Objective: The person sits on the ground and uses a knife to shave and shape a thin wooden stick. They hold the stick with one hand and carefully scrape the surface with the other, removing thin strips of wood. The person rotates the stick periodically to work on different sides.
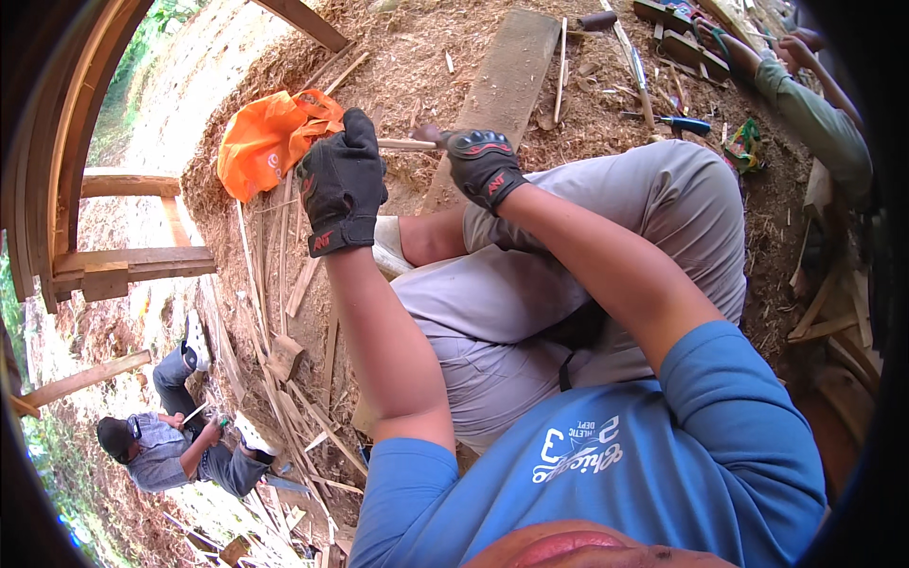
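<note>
My left hand [346, 185], in a black glove with red marks, is closed around a thin pale wooden stick [407, 144]. The stick runs sideways from that fist to my right hand [483, 168], which wears a matching glove with bare fingertips. Those right fingers are closed at the stick's other end; whether they grip anything else is hidden. Just beyond and left of my left hand lies a crumpled orange plastic bag [258, 147]. Beneath the stick and my right hand, a wide wooden plank [502, 80] stretches away over the shavings.
Loose wood strips [284, 237] lie to the left. A wooden frame [133, 270] stands at far left. A seated person [180, 450] handles a pale stick there. At upper right, another person's sleeve [819, 118] reaches toward hand planes [691, 52]; a blue-handled tool [684, 124] lies nearby.
</note>
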Tool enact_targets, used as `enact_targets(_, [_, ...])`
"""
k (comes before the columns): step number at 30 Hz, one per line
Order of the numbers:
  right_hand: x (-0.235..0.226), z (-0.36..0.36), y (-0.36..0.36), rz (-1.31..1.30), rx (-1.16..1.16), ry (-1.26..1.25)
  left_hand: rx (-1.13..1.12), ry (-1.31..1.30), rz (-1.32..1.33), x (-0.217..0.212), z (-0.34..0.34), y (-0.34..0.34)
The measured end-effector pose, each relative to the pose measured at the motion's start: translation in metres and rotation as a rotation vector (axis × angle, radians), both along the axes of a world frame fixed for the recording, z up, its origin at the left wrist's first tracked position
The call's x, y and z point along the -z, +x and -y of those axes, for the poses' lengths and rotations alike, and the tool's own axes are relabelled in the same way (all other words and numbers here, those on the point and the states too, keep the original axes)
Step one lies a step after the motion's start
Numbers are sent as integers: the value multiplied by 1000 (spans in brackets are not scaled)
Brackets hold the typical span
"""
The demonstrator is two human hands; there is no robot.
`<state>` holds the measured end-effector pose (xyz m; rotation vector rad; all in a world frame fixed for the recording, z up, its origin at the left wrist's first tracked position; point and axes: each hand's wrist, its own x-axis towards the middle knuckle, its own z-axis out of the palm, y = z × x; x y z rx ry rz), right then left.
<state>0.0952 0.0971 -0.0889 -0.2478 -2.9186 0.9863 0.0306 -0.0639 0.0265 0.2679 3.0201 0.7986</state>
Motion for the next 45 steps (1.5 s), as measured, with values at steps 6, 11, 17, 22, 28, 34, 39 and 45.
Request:
enact_targets(6, [-25,41,5,-719,37,29,131,-233,-376,20,11,-11])
enact_targets(11, [-2,5,4,48,-42,192,-59,-69,4,-13,-4,4])
enact_targets(17, [-33,41,13,-683,-6,38,22,-113,-45,-1,5,-3])
enact_targets(22, [-6,-16,9,103,-25,103,-26,29,-6,-2,10,-1])
enact_targets(28, [-27,-85,15,-176,-2,222,-16,-183,49,-9,0,2])
enact_targets(34, [-36,-191,77,-235,109,352,-25,-153,40,-5,2,4])
enact_targets(39, [5,-243,56,-167,436,-637,30,43,102,-4,-7,0])
enact_targets(45, [-8,-219,46,-30,421,-201,34,223,257,-35,-24,25])
